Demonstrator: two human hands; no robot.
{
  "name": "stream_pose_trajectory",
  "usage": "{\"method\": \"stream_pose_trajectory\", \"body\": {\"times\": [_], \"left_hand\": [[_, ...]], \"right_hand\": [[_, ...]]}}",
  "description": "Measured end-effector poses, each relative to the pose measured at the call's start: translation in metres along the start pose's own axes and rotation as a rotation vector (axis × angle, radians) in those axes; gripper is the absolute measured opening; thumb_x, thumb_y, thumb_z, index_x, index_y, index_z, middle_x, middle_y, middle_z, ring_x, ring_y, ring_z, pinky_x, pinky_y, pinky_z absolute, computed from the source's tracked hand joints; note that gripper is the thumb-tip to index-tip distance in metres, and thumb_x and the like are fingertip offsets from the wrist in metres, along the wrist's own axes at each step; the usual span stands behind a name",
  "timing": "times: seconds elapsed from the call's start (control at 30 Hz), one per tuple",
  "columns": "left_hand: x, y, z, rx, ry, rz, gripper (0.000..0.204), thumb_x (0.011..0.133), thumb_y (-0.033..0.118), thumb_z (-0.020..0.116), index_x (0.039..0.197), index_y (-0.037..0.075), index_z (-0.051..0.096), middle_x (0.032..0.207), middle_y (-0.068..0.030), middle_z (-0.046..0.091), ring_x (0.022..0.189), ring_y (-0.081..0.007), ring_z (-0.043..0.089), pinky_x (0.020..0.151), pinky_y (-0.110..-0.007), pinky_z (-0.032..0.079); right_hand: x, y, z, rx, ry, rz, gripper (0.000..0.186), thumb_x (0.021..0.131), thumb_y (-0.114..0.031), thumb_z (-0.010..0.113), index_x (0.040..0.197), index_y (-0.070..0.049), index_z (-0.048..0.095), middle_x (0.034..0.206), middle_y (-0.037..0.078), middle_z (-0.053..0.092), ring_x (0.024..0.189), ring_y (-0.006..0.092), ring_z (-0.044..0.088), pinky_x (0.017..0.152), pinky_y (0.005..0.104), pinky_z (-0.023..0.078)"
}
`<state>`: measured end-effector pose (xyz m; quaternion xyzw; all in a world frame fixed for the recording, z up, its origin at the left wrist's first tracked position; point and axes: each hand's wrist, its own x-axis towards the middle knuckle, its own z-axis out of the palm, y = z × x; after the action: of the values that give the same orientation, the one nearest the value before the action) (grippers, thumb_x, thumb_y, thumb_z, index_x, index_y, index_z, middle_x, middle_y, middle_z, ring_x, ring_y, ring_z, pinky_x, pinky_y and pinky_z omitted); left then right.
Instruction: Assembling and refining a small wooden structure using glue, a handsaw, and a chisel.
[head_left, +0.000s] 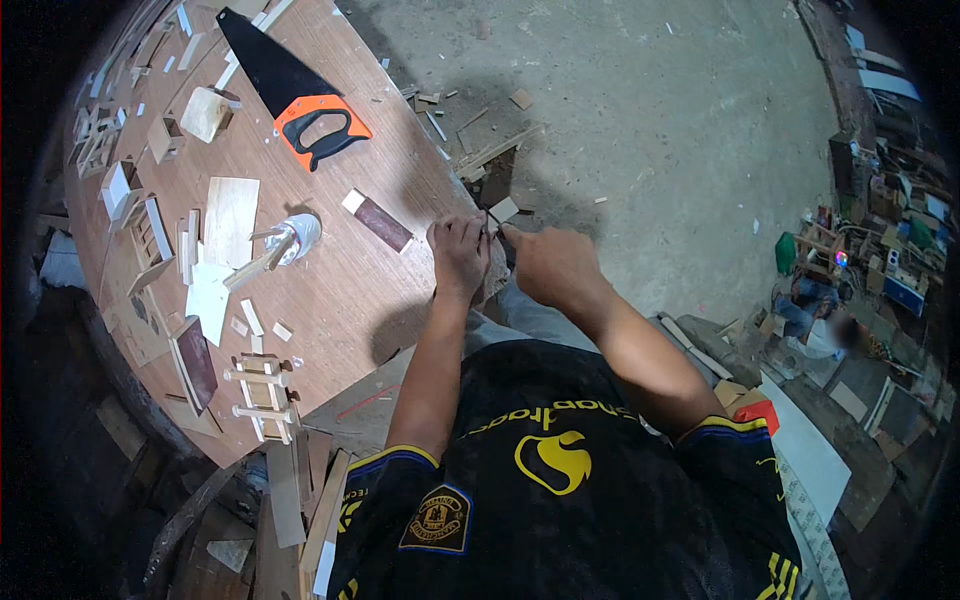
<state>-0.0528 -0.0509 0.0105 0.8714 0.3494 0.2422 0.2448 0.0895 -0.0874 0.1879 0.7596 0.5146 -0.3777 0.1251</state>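
At the right edge of the wooden table (345, 300), my left hand (460, 255) is closed, its fingers curled down at the edge. My right hand (557, 262) is closed just to its right, over my lap. A small pale wood piece (504, 209) shows right beyond the fingertips, with a thin dark strip between the hands. What each hand grips is mostly hidden. Left of my left hand lies a sanding block (380, 222) with a dark red wrap and a bare pale end.
A handsaw (300, 100) with an orange and black handle lies toward the far side. A glue cup (300, 238) holds sticks. Small wooden furniture models (262, 395) and offcuts cover the left side. Wood scraps (500, 150) litter the floor. Another person (830, 335) sits at far right.
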Motion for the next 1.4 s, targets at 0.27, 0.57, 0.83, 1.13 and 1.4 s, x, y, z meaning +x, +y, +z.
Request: {"method": "stream_pose_trajectory", "body": {"times": [0.27, 0.57, 0.83, 1.13, 1.4], "left_hand": [[0.011, 0.008, -0.022, -0.094, -0.09, -0.098, 0.038, 0.078, 0.017, 0.074, 0.115, 0.014, 0.067, 0.112, -0.009, 0.06, 0.11, -0.0326, 0.053, 0.098, -0.046, 0.04], [0.048, 0.019, -0.067, -0.604, -0.517, -0.29, 0.038, 0.085, 0.003, 0.069, 0.122, 0.011, 0.066, 0.111, -0.0091, 0.066, 0.099, -0.022, 0.065, 0.084, -0.031, 0.052], [0.042, 0.033, -0.061, -0.894, -0.469, -0.58, 0.044, 0.09, -0.001, 0.065, 0.132, 0.004, 0.056, 0.116, -0.0076, 0.062, 0.106, -0.014, 0.06, 0.089, -0.027, 0.049], [0.025, 0.056, -0.042, -0.899, -0.277, -0.654, 0.031, 0.09, 0.002, 0.063, 0.121, 0.001, 0.062, 0.12, -0.0096, 0.064, 0.109, -0.0165, 0.062, 0.089, -0.028, 0.051], [0.021, 0.029, -0.027, -0.244, -0.224, -0.141, 0.034, 0.085, 0.005, 0.066, 0.119, 0.0, 0.065, 0.12, -0.0151, 0.065, 0.111, -0.0342, 0.057, 0.099, -0.04, 0.045]], "right_hand": [[0.002, 0.065, 0.01, 0.546, 0.283, 0.132, 0.039, 0.093, -0.033, 0.061, 0.121, -0.006, 0.063, 0.103, 0.025, 0.069, 0.098, 0.0429, 0.065, 0.083, 0.0488, 0.051], [0.023, 0.076, 0.042, 1.029, 0.019, 0.042, 0.034, 0.085, -0.031, 0.073, 0.104, -0.003, 0.073, 0.081, 0.006, 0.07, 0.073, 0.0137, 0.06, 0.07, 0.031, 0.048], [0.022, 0.078, 0.065, 1.276, -0.144, 0.104, 0.026, 0.087, -0.032, 0.074, 0.094, -0.007, 0.073, 0.07, -0.004, 0.058, 0.061, 0.0061, 0.05, 0.053, 0.0248, 0.036], [0.034, 0.064, 0.099, 1.529, -0.026, 0.094, 0.026, 0.086, -0.03, 0.077, 0.098, -0.008, 0.071, 0.069, -0.005, 0.056, 0.055, 0.0056, 0.043, 0.049, 0.0247, 0.032], [0.032, 0.074, 0.106, 1.342, 0.195, 0.002, 0.024, 0.089, -0.023, 0.071, 0.104, -0.004, 0.07, 0.083, 0.001, 0.067, 0.071, 0.0122, 0.058, 0.066, 0.0288, 0.046]]}}
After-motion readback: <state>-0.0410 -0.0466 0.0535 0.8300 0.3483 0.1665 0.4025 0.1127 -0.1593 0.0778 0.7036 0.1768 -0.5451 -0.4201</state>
